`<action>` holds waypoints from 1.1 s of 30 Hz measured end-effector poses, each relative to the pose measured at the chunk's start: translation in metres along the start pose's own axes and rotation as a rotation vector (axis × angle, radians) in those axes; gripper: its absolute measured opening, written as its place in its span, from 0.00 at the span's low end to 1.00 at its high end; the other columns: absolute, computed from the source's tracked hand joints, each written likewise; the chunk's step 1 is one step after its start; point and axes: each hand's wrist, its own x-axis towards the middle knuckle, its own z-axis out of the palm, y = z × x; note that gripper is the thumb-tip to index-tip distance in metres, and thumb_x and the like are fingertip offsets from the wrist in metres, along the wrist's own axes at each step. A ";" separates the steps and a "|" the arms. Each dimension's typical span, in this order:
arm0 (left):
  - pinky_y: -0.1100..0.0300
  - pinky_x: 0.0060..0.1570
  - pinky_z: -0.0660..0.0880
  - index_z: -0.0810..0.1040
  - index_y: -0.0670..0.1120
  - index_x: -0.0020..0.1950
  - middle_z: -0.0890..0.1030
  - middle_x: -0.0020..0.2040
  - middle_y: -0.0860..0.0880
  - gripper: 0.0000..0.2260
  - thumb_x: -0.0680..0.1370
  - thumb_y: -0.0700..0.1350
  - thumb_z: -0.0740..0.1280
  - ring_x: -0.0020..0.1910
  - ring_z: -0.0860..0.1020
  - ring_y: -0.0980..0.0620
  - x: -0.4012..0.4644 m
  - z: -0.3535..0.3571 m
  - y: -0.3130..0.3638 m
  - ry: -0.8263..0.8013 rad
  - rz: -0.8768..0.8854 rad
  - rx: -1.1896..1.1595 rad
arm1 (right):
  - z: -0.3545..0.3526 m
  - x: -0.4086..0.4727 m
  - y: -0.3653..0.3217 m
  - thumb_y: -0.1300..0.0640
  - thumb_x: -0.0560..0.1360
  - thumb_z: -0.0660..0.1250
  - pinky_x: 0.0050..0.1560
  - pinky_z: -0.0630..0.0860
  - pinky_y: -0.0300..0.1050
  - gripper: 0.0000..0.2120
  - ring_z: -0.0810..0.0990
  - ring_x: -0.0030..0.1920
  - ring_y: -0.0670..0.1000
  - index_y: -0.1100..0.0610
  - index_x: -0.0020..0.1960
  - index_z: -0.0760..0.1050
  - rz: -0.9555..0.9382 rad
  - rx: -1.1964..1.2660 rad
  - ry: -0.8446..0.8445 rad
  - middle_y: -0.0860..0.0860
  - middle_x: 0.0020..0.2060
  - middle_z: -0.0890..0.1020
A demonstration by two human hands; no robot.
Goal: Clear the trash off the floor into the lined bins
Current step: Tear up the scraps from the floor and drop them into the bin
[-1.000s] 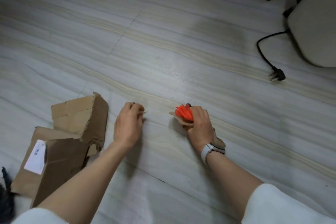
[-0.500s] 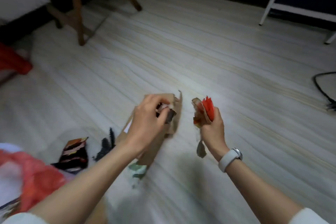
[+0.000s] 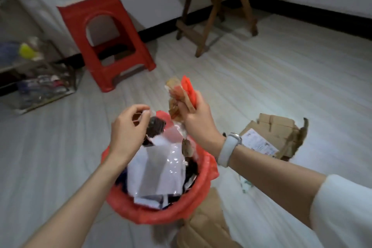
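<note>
A bin with a red liner point(image 3: 161, 213) stands on the floor below me, piled with white paper, clear plastic and dark scraps. My left hand point(image 3: 128, 131) hovers over its far side with the fingers pinched; a small brown scrap shows inside the curl. A dark scrap point(image 3: 155, 127) sits just under the fingertips. My right hand point(image 3: 198, 121), with a white watch on the wrist, grips a bundle of red plastic, brown cardboard bits and clear wrapper point(image 3: 181, 94) above the bin's far rim.
A torn cardboard box point(image 3: 281, 127) with a white label lies on the floor right of the bin. More brown cardboard point(image 3: 205, 225) lies against its near side. A red plastic stool point(image 3: 104, 36), a wooden stand point(image 3: 213, 6) and a low cluttered rack point(image 3: 40, 86) stand near the wall.
My view has swung left from the bare floor and the cardboard box to the red-lined bin. Both hands have risen from the floor and now hold their scraps over the bin.
</note>
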 end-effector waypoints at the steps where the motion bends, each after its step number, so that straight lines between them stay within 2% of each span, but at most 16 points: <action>1: 0.54 0.49 0.73 0.80 0.47 0.41 0.83 0.42 0.45 0.07 0.75 0.48 0.64 0.46 0.80 0.46 -0.003 -0.005 -0.014 -0.065 -0.055 0.042 | 0.011 0.001 0.010 0.63 0.73 0.63 0.41 0.77 0.36 0.09 0.80 0.46 0.47 0.53 0.51 0.70 0.017 -0.142 -0.037 0.51 0.49 0.81; 2: 0.54 0.49 0.73 0.81 0.47 0.41 0.83 0.43 0.43 0.10 0.75 0.49 0.63 0.47 0.80 0.42 -0.006 -0.009 -0.026 -0.121 -0.109 0.094 | 0.018 0.000 0.021 0.57 0.71 0.65 0.46 0.78 0.45 0.10 0.80 0.48 0.52 0.53 0.51 0.71 0.071 -0.351 -0.134 0.53 0.50 0.81; 4: 0.55 0.54 0.71 0.82 0.45 0.51 0.83 0.51 0.43 0.09 0.77 0.44 0.62 0.55 0.78 0.43 -0.010 -0.014 -0.040 -0.123 -0.165 0.161 | 0.021 0.000 0.042 0.43 0.62 0.65 0.56 0.75 0.52 0.29 0.77 0.57 0.55 0.51 0.61 0.69 0.110 -0.724 -0.332 0.54 0.57 0.78; 5: 0.57 0.56 0.69 0.80 0.45 0.55 0.81 0.55 0.44 0.10 0.77 0.42 0.62 0.57 0.77 0.45 -0.011 -0.017 -0.045 -0.090 -0.166 0.169 | 0.022 -0.001 0.048 0.39 0.61 0.63 0.63 0.71 0.53 0.35 0.73 0.63 0.55 0.49 0.67 0.64 0.103 -0.801 -0.391 0.54 0.63 0.74; 8: 0.65 0.54 0.64 0.77 0.45 0.59 0.78 0.58 0.47 0.12 0.77 0.42 0.63 0.59 0.74 0.49 -0.017 -0.022 -0.044 -0.025 -0.085 0.141 | 0.011 -0.005 0.043 0.50 0.72 0.65 0.70 0.60 0.50 0.35 0.60 0.71 0.54 0.50 0.73 0.54 0.043 -0.854 -0.410 0.55 0.70 0.62; 10: 0.68 0.57 0.62 0.75 0.45 0.61 0.75 0.61 0.49 0.14 0.77 0.46 0.64 0.62 0.72 0.53 -0.026 -0.020 -0.037 -0.080 0.071 0.124 | -0.002 -0.011 0.038 0.56 0.76 0.61 0.70 0.58 0.48 0.28 0.59 0.72 0.55 0.55 0.73 0.55 -0.074 -0.993 -0.311 0.55 0.71 0.61; 11: 0.67 0.61 0.61 0.74 0.46 0.63 0.74 0.64 0.50 0.18 0.76 0.51 0.63 0.64 0.70 0.55 -0.035 -0.016 -0.033 -0.163 0.161 0.127 | -0.010 -0.013 0.042 0.57 0.76 0.59 0.67 0.60 0.48 0.25 0.61 0.70 0.57 0.58 0.72 0.57 -0.110 -1.046 -0.266 0.57 0.70 0.63; 14: 0.56 0.71 0.55 0.63 0.55 0.72 0.61 0.73 0.55 0.32 0.70 0.67 0.54 0.72 0.59 0.58 -0.070 0.004 -0.031 -0.516 0.342 0.289 | -0.024 -0.023 0.053 0.63 0.76 0.56 0.47 0.68 0.44 0.21 0.75 0.54 0.58 0.60 0.68 0.56 0.165 -0.934 -0.334 0.60 0.56 0.74; 16: 0.50 0.72 0.52 0.55 0.59 0.74 0.53 0.76 0.58 0.36 0.68 0.70 0.54 0.75 0.51 0.58 -0.088 0.019 -0.040 -0.637 0.385 0.442 | -0.025 -0.025 0.059 0.66 0.77 0.55 0.42 0.72 0.42 0.25 0.78 0.45 0.52 0.58 0.71 0.52 0.248 -0.800 -0.389 0.56 0.49 0.75; 18: 0.44 0.67 0.62 0.60 0.58 0.72 0.61 0.75 0.53 0.33 0.69 0.68 0.55 0.74 0.60 0.55 -0.094 0.022 -0.050 -0.614 0.464 0.525 | -0.017 -0.023 0.059 0.68 0.77 0.54 0.31 0.72 0.33 0.25 0.77 0.33 0.38 0.56 0.72 0.55 0.256 -0.609 -0.356 0.53 0.47 0.75; 19: 0.43 0.62 0.68 0.64 0.57 0.70 0.68 0.71 0.52 0.30 0.70 0.67 0.55 0.70 0.67 0.52 -0.094 0.019 -0.054 -0.597 0.476 0.555 | -0.012 -0.021 0.062 0.68 0.78 0.53 0.29 0.71 0.30 0.25 0.76 0.32 0.38 0.56 0.72 0.56 0.281 -0.516 -0.331 0.54 0.50 0.75; 21: 0.43 0.55 0.73 0.69 0.57 0.65 0.75 0.65 0.52 0.26 0.69 0.63 0.57 0.63 0.75 0.50 -0.090 0.010 -0.065 -0.559 0.480 0.601 | 0.004 -0.016 0.073 0.69 0.78 0.53 0.35 0.72 0.34 0.24 0.75 0.39 0.44 0.58 0.72 0.57 0.316 -0.368 -0.292 0.59 0.58 0.75; 24: 0.41 0.55 0.72 0.73 0.57 0.63 0.77 0.63 0.52 0.22 0.70 0.57 0.57 0.62 0.76 0.47 -0.083 -0.007 -0.081 -0.553 0.446 0.663 | 0.032 -0.010 0.083 0.67 0.78 0.54 0.41 0.75 0.36 0.25 0.75 0.42 0.45 0.57 0.74 0.54 0.350 -0.208 -0.327 0.57 0.61 0.74; 27: 0.39 0.60 0.68 0.73 0.55 0.64 0.76 0.64 0.51 0.23 0.71 0.53 0.54 0.65 0.74 0.44 -0.082 -0.021 -0.096 -0.513 0.342 0.633 | 0.044 -0.001 0.083 0.65 0.79 0.54 0.57 0.75 0.53 0.24 0.77 0.54 0.56 0.54 0.73 0.55 0.413 -0.051 -0.365 0.57 0.60 0.74; 30: 0.42 0.61 0.67 0.75 0.52 0.62 0.75 0.65 0.47 0.22 0.69 0.49 0.55 0.67 0.70 0.45 -0.077 -0.016 -0.090 -0.354 0.346 0.558 | 0.022 0.011 0.087 0.60 0.80 0.56 0.62 0.73 0.52 0.23 0.73 0.63 0.56 0.55 0.73 0.56 0.421 -0.216 -0.255 0.56 0.66 0.69; 33: 0.51 0.58 0.70 0.77 0.47 0.57 0.77 0.61 0.47 0.17 0.70 0.46 0.59 0.62 0.73 0.48 -0.072 0.017 -0.059 -0.233 0.456 0.365 | -0.031 0.019 0.102 0.61 0.78 0.56 0.56 0.76 0.50 0.21 0.75 0.56 0.55 0.56 0.71 0.61 0.356 -0.478 -0.128 0.59 0.65 0.71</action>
